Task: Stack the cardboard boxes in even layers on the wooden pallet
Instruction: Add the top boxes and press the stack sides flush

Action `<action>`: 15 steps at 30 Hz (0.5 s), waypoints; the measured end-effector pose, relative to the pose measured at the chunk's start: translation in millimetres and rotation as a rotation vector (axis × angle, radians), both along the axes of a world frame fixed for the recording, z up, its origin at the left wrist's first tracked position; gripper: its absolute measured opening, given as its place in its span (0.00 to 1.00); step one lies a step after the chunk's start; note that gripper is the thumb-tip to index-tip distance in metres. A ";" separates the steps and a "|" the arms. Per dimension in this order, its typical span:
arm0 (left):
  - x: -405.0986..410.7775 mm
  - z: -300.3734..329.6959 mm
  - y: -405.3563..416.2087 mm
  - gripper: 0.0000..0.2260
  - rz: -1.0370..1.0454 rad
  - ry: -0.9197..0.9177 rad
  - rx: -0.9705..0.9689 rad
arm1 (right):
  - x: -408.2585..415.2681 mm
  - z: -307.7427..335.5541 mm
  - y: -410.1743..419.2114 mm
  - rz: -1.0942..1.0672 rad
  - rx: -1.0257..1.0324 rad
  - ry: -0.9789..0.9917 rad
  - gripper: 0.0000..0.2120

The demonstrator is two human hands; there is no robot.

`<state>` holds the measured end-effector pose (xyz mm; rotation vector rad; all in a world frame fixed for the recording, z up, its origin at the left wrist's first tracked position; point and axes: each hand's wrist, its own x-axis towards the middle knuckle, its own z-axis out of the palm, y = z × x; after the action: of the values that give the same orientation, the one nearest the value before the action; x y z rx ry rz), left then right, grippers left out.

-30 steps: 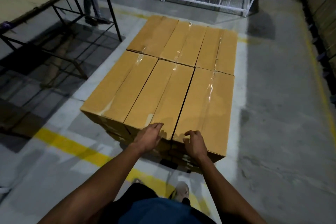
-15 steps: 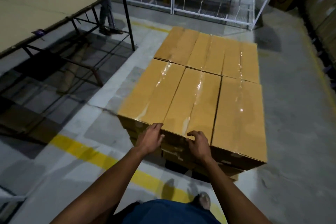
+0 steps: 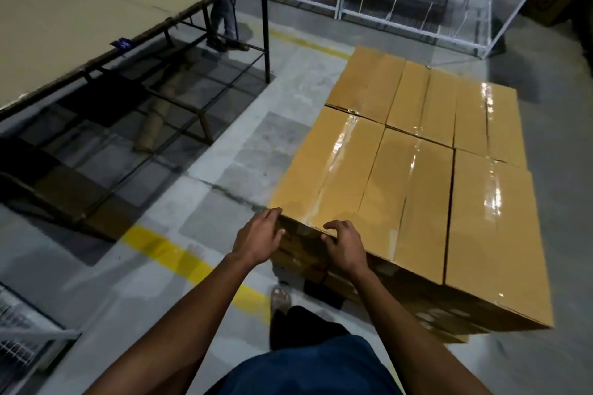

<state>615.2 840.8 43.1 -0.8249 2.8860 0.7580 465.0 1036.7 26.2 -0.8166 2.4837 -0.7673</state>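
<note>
Hands shifted leftward, left hand, right hand seemingly touching corner box

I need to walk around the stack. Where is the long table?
The long table fills the head view's upper left, across the floor from the cardboard boxes.

Taped tan cardboard boxes, flush level layer
</note>
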 end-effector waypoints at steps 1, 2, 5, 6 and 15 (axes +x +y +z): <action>0.0 -3.4 -12.0 0.24 -0.002 -0.008 0.005 | -2.7 -3.6 -12.5 0.001 0.006 0.003 0.14; -1.0 -6.2 -22.6 0.25 -0.012 -0.015 0.008 | -5.4 -6.5 -23.9 0.000 0.008 0.001 0.15; -13.3 -11.4 -64.9 0.26 -0.054 -0.031 0.004 | -17.9 -19.2 -69.3 -0.025 -0.012 -0.029 0.15; -18.7 -11.8 -78.2 0.26 -0.069 -0.041 0.000 | -21.7 -22.1 -83.8 -0.039 -0.030 -0.037 0.15; -70.4 -20.3 -187.8 0.28 -0.229 -0.122 0.027 | -44.2 -44.2 -197.6 -0.119 -0.068 -0.066 0.20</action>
<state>544.7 653.0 22.8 -0.5054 2.7903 0.6940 420.8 839.2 -18.1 -0.6603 2.4767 -0.9097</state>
